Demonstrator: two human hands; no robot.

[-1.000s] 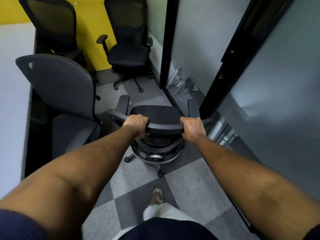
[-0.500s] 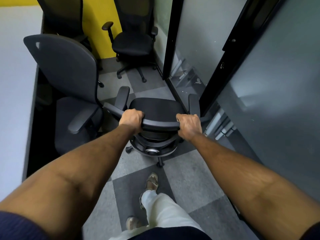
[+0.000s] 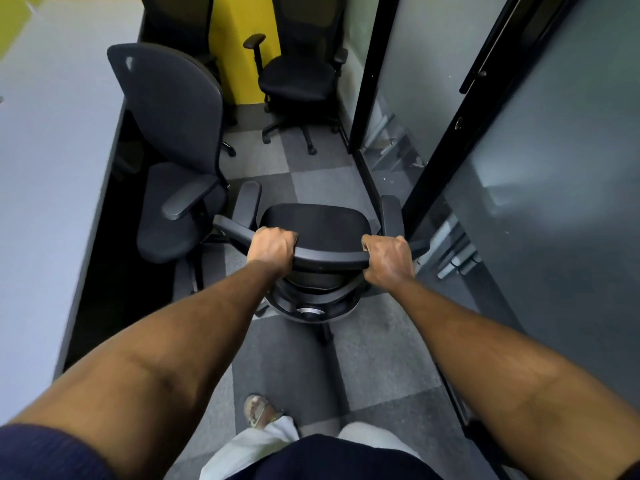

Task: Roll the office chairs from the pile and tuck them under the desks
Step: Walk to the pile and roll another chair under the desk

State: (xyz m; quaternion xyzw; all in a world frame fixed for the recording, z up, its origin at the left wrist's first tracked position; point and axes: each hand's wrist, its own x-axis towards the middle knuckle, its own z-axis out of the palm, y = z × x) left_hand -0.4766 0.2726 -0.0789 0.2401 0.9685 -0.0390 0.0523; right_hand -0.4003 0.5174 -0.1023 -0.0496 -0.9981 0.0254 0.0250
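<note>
My left hand and right hand grip the back rail of the black chair, in the aisle near the desk. The pale tag on the grey chair is unreadable.

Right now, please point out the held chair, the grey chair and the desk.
held chair [image 3: 313, 221]: head view, on its seat.
grey chair [image 3: 173, 109]: head view, on its backrest.
desk [image 3: 52, 168]: head view, on its bare top.

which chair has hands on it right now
The black chair in the aisle: the left hand and right hand grip its backrest. The grey chair by the desk and the far chair at the yellow wall are untouched.
</note>
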